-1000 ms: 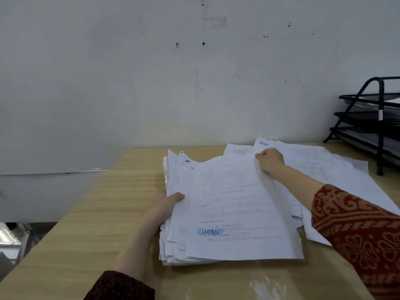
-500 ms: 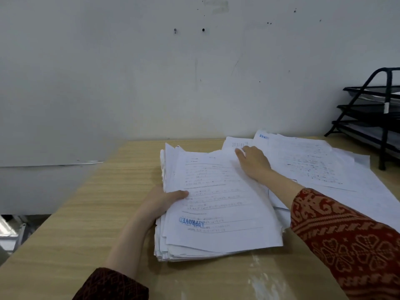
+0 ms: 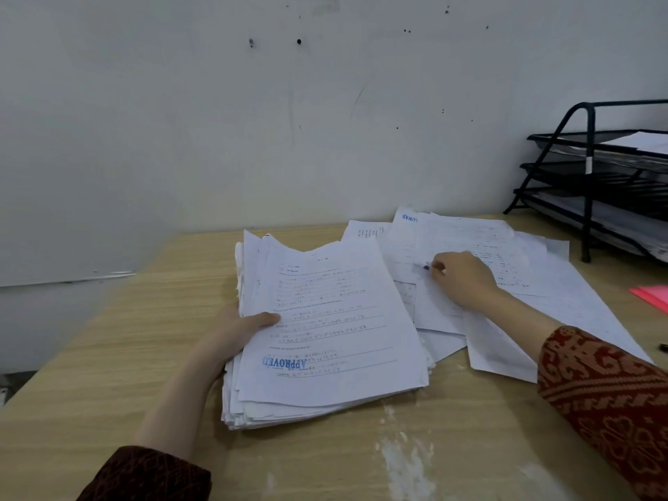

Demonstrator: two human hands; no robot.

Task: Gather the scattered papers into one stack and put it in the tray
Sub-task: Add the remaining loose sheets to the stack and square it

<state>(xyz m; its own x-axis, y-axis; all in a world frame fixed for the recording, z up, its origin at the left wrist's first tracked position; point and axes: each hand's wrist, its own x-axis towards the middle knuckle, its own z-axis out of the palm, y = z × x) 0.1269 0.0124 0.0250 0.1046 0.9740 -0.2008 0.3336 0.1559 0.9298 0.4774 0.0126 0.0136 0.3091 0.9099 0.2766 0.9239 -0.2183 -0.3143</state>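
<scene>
The head view looks down on a wooden table point(image 3: 119, 359) set against a pale wall point(image 3: 217, 121); a thick stack of papers point(image 3: 332, 338) lies near the middle, its top sheet carrying a blue APPROVED stamp point(image 3: 283, 362). The left hand point(image 3: 238, 330) grips the stack at its left edge, thumb on top and the other fingers hidden under the sheets. To the right of the stack, loose papers point(image 3: 506, 254) lie fanned and overlapping, some tucked under the right edge of the stack; the right hand point(image 3: 464, 280) rests on them with curled fingers that pinch one sheet near its edge. A black three-tier tray point(image 3: 589, 182) stands at the far right by the wall, with paper already in its tiers; the loose sheets lie between it and the stack. A pink sheet point(image 3: 650, 296) lies at the right border of the picture; a small dark object point(image 3: 663, 346) below it is too small to tell. The table surface to the left of the stack and in front of it is bare wood, with white scuffs point(image 3: 401, 461) near the front.
</scene>
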